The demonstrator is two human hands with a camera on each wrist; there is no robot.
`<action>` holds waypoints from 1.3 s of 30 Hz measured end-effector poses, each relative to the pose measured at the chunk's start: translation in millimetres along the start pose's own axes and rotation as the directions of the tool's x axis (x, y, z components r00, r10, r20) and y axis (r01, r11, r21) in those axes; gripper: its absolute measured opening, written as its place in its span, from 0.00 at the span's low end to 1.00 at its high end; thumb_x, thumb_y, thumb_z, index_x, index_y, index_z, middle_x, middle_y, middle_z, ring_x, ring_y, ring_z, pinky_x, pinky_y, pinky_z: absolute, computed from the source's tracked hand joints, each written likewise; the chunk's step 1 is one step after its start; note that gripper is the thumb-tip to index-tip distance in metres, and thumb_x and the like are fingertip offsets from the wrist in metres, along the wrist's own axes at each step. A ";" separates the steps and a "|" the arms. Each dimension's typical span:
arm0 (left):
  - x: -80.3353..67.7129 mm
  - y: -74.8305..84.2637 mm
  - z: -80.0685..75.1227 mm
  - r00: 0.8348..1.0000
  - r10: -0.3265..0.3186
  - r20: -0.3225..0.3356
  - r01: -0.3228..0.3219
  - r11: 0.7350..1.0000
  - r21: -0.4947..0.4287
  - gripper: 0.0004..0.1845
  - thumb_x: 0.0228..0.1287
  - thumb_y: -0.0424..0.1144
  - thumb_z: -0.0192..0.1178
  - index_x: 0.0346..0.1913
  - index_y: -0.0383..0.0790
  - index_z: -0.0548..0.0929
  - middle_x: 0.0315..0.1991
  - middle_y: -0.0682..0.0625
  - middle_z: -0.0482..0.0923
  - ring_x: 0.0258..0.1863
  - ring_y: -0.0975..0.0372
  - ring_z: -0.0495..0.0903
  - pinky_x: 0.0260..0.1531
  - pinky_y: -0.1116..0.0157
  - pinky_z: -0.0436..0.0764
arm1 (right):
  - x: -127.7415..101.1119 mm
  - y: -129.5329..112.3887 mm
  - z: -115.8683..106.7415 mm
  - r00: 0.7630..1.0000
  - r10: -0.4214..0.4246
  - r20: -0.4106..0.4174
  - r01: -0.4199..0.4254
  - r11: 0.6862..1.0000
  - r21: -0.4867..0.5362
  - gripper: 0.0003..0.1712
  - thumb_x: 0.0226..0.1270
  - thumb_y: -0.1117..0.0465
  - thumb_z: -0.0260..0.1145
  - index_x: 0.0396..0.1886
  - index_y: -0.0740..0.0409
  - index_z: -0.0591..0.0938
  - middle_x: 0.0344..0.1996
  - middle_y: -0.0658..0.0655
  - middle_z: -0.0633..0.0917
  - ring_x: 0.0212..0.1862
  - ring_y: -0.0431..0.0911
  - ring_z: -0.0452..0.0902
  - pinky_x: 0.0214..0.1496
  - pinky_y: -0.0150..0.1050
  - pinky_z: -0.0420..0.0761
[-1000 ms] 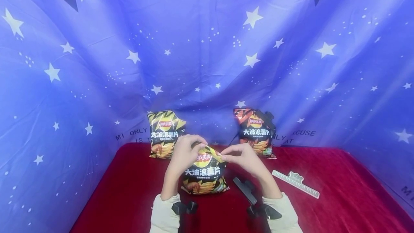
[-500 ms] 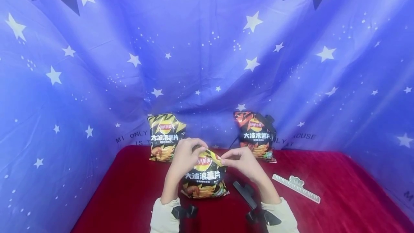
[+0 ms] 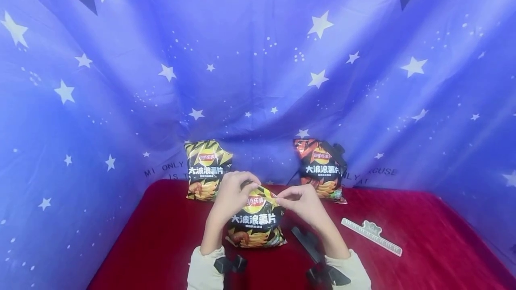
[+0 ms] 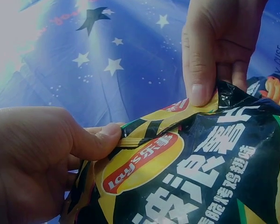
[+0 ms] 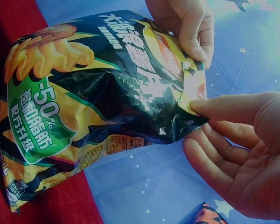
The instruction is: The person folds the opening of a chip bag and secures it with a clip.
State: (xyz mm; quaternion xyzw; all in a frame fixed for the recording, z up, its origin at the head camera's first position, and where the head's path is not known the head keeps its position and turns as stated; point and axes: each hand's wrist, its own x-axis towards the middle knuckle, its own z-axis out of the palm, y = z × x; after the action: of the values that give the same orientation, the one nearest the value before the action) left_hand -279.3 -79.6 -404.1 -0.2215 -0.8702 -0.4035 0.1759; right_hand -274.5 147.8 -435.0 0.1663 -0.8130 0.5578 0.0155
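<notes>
A black-and-yellow chip bag (image 3: 255, 223) stands upright on the red table (image 3: 423, 254), near its front middle. My left hand (image 3: 235, 190) pinches the bag's top left corner between thumb and fingers (image 4: 95, 140). My right hand (image 3: 296, 200) pinches the top right corner (image 5: 196, 107) with thumb and forefinger, its other fingers spread loosely. The bag's top edge (image 4: 149, 128) is folded over between the two hands. In the right wrist view the bag's body (image 5: 84, 107) looks puffed and crumpled.
Two more chip bags lean against the blue star backdrop: a yellow-black one (image 3: 206, 169) at the back left and a red-black one (image 3: 321, 169) at the back right. A white sealing clip (image 3: 371, 235) lies to the right. A black clip (image 3: 307, 241) lies beside my right wrist.
The hands have moved slightly closer together along the bag's top, and the fold has tightened. The bag stays in place.
</notes>
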 end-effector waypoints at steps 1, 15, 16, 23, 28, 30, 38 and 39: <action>1.1 0.4 -1.3 1.000 0.004 0.002 -0.004 1.000 -0.003 0.04 0.64 0.33 0.68 0.36 0.46 0.90 0.36 0.53 0.90 0.40 0.57 0.84 0.61 0.48 0.74 | 0.9 -0.7 0.1 1.000 -0.004 -0.008 0.004 1.000 -0.003 0.07 0.60 0.64 0.76 0.35 0.64 0.91 0.31 0.61 0.91 0.30 0.39 0.85 0.34 0.33 0.85; 6.9 -4.1 -3.2 0.999 0.002 -0.034 -0.002 1.000 0.003 0.05 0.56 0.34 0.75 0.34 0.48 0.94 0.33 0.57 0.91 0.34 0.62 0.82 0.44 0.62 0.77 | 4.6 3.3 -11.5 0.993 -0.111 0.034 0.113 0.991 -0.065 0.05 0.61 0.63 0.76 0.36 0.59 0.92 0.30 0.57 0.90 0.32 0.36 0.81 0.34 0.37 0.86; 6.9 -4.8 -3.0 0.999 0.006 -0.035 -0.006 1.000 0.003 0.05 0.56 0.33 0.75 0.34 0.48 0.94 0.33 0.57 0.91 0.34 0.62 0.83 0.43 0.62 0.79 | 4.3 3.7 -11.7 0.992 -0.123 0.033 0.125 0.989 -0.078 0.05 0.61 0.63 0.76 0.36 0.58 0.92 0.30 0.56 0.90 0.32 0.36 0.81 0.35 0.35 0.85; 4.6 -5.7 -2.7 0.999 -0.027 -0.029 0.027 0.999 -0.020 0.07 0.56 0.33 0.75 0.33 0.51 0.93 0.34 0.57 0.91 0.37 0.64 0.89 0.39 0.66 0.82 | 2.1 3.1 -10.3 0.978 -0.203 0.041 0.206 0.971 -0.124 0.03 0.61 0.63 0.77 0.35 0.55 0.93 0.27 0.51 0.89 0.32 0.35 0.79 0.35 0.32 0.81; 1.7 -6.7 -1.8 0.999 -0.023 -0.041 0.022 1.000 -0.016 0.07 0.56 0.32 0.75 0.32 0.51 0.93 0.34 0.57 0.91 0.37 0.64 0.89 0.39 0.65 0.82 | 1.3 4.4 -8.7 0.975 -0.214 0.054 0.219 0.968 -0.119 0.03 0.60 0.63 0.77 0.35 0.55 0.93 0.28 0.51 0.90 0.33 0.35 0.80 0.36 0.31 0.82; 0.6 -6.9 -1.7 0.999 -0.021 -0.044 0.020 1.000 -0.016 0.07 0.56 0.32 0.74 0.32 0.50 0.93 0.34 0.58 0.91 0.37 0.64 0.89 0.41 0.64 0.83 | 1.2 5.3 -8.1 0.978 -0.200 0.058 0.206 0.971 -0.122 0.03 0.61 0.63 0.77 0.35 0.54 0.93 0.29 0.51 0.90 0.34 0.35 0.81 0.37 0.31 0.82; -0.8 -5.1 -2.0 0.999 -0.010 -0.050 0.009 1.000 -0.025 0.07 0.57 0.31 0.74 0.33 0.50 0.93 0.34 0.56 0.91 0.37 0.63 0.88 0.42 0.63 0.81 | -0.5 0.0 -9.8 0.987 -0.146 0.073 0.155 0.979 -0.132 0.04 0.62 0.61 0.76 0.36 0.53 0.92 0.33 0.50 0.92 0.40 0.36 0.84 0.46 0.32 0.84; -0.8 -4.9 -2.0 0.999 -0.013 -0.050 0.012 1.000 -0.027 0.08 0.57 0.31 0.73 0.33 0.50 0.93 0.34 0.56 0.91 0.37 0.63 0.88 0.42 0.64 0.81 | -0.7 -0.5 -10.3 0.987 -0.141 0.076 0.151 0.979 -0.135 0.04 0.62 0.60 0.76 0.36 0.53 0.92 0.33 0.50 0.92 0.40 0.37 0.84 0.46 0.32 0.84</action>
State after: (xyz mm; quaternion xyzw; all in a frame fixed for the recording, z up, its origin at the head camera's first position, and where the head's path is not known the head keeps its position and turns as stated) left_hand -281.0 -84.1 -406.3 -0.2082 -0.8613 -0.4217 0.1924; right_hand -275.4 157.2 -430.8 0.2425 -0.8359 0.4907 0.0410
